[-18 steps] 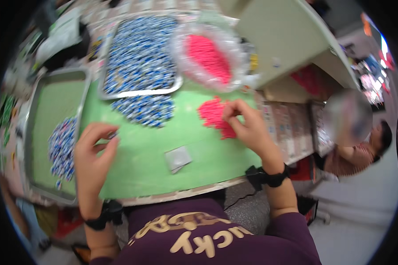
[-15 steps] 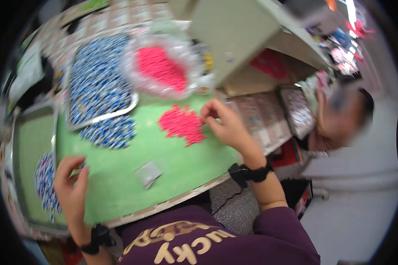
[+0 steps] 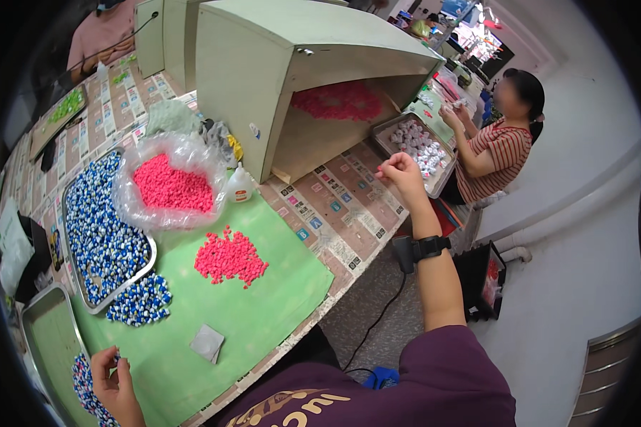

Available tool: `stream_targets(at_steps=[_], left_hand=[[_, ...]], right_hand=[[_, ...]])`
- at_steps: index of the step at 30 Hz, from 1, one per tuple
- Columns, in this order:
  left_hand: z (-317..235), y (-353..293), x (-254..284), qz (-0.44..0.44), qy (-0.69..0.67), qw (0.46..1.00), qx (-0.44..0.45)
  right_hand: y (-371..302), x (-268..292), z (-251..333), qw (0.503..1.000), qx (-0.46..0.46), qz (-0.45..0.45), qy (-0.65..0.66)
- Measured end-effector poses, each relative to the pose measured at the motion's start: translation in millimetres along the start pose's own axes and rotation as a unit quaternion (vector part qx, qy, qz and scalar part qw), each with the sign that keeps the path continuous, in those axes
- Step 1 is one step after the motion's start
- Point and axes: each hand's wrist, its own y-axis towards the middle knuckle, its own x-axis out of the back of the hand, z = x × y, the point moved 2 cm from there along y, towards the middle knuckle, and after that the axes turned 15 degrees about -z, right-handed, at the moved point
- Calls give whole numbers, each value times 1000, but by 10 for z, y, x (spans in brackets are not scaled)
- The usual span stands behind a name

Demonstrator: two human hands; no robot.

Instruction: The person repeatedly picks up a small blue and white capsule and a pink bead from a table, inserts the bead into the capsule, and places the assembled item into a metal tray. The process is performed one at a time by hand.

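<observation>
My right hand [image 3: 404, 178] is raised at the right, beyond the green mat [image 3: 292, 277], its fingers pinched on a small pink piece. It is in front of a tray [image 3: 440, 186] of white pieces. At the lower left my left hand [image 3: 116, 390] is closed, with a small blue-and-white piece at its fingertips. Beside it a pile of blue-and-white pieces [image 3: 84, 381] lies in a metal tray [image 3: 30, 324]. On the mat are a heap of small pink pieces [image 3: 229, 257], a heap of blue-and-white pieces [image 3: 141, 300] and a flat grey square [image 3: 207, 343].
A full metal tray of blue-and-white pieces [image 3: 100, 228] and a plastic bag of pink pieces [image 3: 172, 183] stand behind the heaps, near a white bottle [image 3: 240, 185]. A large open-fronted box [image 3: 249, 78] holds pink pieces. A co-worker [image 3: 502, 149] works at the right.
The view has swung to the right. My right hand has left the pink heap and moved right, up past the mat. My left hand remains beside the metal tray's pile.
</observation>
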Motion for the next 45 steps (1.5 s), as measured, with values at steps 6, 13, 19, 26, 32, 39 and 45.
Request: stream_targets(at_steps=[6,13,19,26,32,39,45], left_hand=[[20,55,-11,-6,6,1000,18],[-57,50,-66,6,23,1000,-6],[-68,57,14,7,0,999,-36],[-178,-84,106,-17,33,999,-27],[-299,-36,-44,-41,-43,998,7],[-504,-109,-204,-53,-65,996,-26],[-363,-207,-126,-63,-107,992,29]], right_hand=[[143,358,-62,997,-7,-63,-37],[249,222,-301,999,-18,-16,-38],[607,-516,20,995,73,-4,-64],[343,-966,208,988,118,72,-71],[-1046,-1576,348,957,61,273,-76],[-2223,-2303,561,835,283,439,-175],[-2360,-2507,412,783,395,441,-190]])
